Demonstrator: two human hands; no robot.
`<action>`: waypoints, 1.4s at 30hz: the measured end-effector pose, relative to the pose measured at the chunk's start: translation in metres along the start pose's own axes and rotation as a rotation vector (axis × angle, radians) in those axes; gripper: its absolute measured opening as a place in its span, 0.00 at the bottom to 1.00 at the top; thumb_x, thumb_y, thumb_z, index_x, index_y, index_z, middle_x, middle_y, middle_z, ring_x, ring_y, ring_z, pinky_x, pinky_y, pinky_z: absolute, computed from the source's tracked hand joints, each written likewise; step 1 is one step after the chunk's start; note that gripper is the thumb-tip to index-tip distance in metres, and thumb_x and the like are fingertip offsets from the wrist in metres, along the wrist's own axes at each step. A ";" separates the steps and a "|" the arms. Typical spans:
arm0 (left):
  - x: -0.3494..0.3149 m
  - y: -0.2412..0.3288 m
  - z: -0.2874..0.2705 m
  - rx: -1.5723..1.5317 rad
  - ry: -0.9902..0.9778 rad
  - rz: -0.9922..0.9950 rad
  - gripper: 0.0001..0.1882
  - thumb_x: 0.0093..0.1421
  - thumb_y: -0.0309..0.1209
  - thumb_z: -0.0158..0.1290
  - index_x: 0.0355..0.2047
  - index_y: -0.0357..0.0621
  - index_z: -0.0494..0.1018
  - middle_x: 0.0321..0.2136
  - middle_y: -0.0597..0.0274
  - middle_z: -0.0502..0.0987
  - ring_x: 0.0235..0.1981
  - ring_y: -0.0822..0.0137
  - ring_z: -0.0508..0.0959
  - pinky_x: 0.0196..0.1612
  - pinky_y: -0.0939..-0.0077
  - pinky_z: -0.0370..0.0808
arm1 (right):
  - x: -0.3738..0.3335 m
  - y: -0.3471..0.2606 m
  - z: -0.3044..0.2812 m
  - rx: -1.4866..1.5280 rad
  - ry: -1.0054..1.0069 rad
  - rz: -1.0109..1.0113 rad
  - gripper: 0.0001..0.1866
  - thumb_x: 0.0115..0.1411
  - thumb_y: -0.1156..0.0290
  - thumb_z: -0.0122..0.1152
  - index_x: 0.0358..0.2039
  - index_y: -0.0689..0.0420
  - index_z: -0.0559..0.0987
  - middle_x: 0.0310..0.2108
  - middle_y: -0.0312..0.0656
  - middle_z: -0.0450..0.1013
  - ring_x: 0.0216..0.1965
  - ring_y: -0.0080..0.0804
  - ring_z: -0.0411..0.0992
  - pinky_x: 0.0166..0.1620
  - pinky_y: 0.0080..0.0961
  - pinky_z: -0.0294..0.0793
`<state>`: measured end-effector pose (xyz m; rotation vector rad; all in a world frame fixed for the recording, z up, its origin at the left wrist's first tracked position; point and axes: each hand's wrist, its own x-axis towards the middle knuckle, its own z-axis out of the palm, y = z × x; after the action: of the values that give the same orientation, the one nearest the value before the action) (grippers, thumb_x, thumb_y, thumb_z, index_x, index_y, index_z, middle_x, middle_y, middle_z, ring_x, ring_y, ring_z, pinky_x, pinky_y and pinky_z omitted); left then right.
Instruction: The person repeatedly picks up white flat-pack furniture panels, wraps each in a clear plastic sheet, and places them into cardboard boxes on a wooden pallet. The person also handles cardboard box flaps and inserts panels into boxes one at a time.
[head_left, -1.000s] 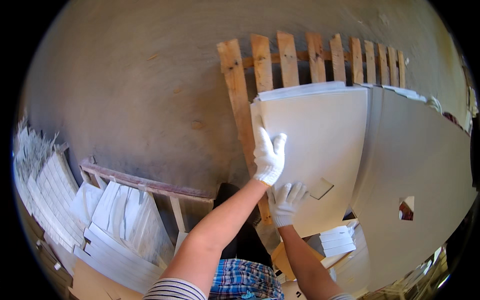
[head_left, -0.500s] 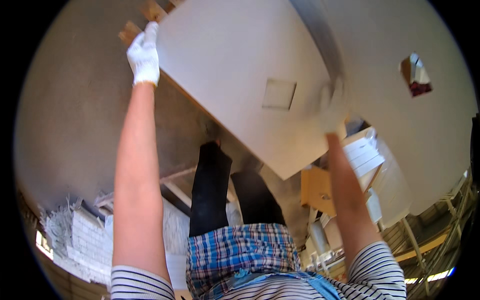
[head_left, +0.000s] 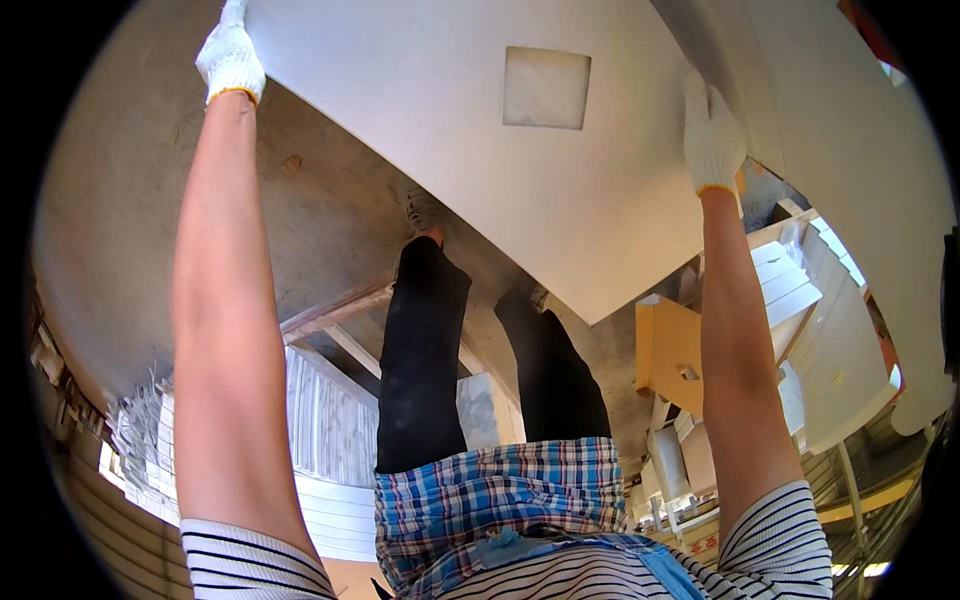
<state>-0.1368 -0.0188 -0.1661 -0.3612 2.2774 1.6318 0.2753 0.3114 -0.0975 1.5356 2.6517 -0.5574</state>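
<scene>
A large white panel (head_left: 420, 110) slants across the space before me, one corner pointing toward my legs. It bears a square (head_left: 546, 88) that looks like a cut-out or recess; I cannot tell which. My left hand (head_left: 231, 58), in a white knit glove, grips the panel's left edge, with its fingertips partly beyond the picture's top. At the right edge, my right hand (head_left: 714, 140) in a matching glove is closed on the panel, fingers together and partly blending into the white surface.
Another big pale sheet (head_left: 830, 120) rises on the right. Below it stand a brown cardboard box (head_left: 672, 352) and a stack of white pieces (head_left: 785, 285). Bundled white strips (head_left: 330, 415) lie at lower left near a wooden frame (head_left: 340, 312). Concrete floor (head_left: 300, 200) shows beneath.
The panel and its square have shifted up in the picture. My left hand has moved up and left; my right hand, blurred before, is now higher and farther right at the panel's edge.
</scene>
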 end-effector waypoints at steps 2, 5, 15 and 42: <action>-0.003 -0.002 -0.008 0.076 0.034 0.044 0.30 0.64 0.51 0.53 0.48 0.32 0.76 0.41 0.60 0.81 0.39 0.68 0.77 0.44 0.74 0.74 | -0.002 0.004 0.010 -0.038 0.074 -0.084 0.31 0.66 0.39 0.40 0.38 0.53 0.80 0.35 0.49 0.79 0.40 0.51 0.75 0.43 0.42 0.72; -0.011 -0.002 -0.026 0.186 0.094 0.110 0.31 0.63 0.53 0.53 0.46 0.33 0.77 0.39 0.61 0.81 0.36 0.70 0.76 0.43 0.74 0.73 | -0.004 -0.002 0.018 -0.052 0.152 -0.131 0.27 0.68 0.44 0.40 0.42 0.53 0.79 0.40 0.47 0.78 0.42 0.51 0.75 0.46 0.43 0.71; -0.167 0.001 -0.110 0.530 0.288 -0.002 0.41 0.64 0.58 0.42 0.65 0.34 0.57 0.61 0.33 0.63 0.63 0.41 0.64 0.65 0.55 0.61 | -0.142 -0.044 -0.003 -0.462 -0.110 -0.427 0.35 0.64 0.49 0.51 0.68 0.47 0.59 0.68 0.54 0.54 0.65 0.55 0.56 0.64 0.51 0.58; -0.761 0.021 -0.545 0.646 1.332 -0.658 0.20 0.57 0.46 0.57 0.43 0.46 0.75 0.40 0.50 0.78 0.43 0.48 0.77 0.45 0.53 0.74 | -0.228 -0.177 -0.127 -0.425 -1.006 -1.091 0.18 0.61 0.59 0.54 0.46 0.56 0.79 0.41 0.50 0.77 0.43 0.44 0.76 0.43 0.36 0.76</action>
<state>0.4957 -0.5124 0.3161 -2.1609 2.7053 0.1464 0.2621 0.0815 0.1181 -0.3793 2.2264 -0.4936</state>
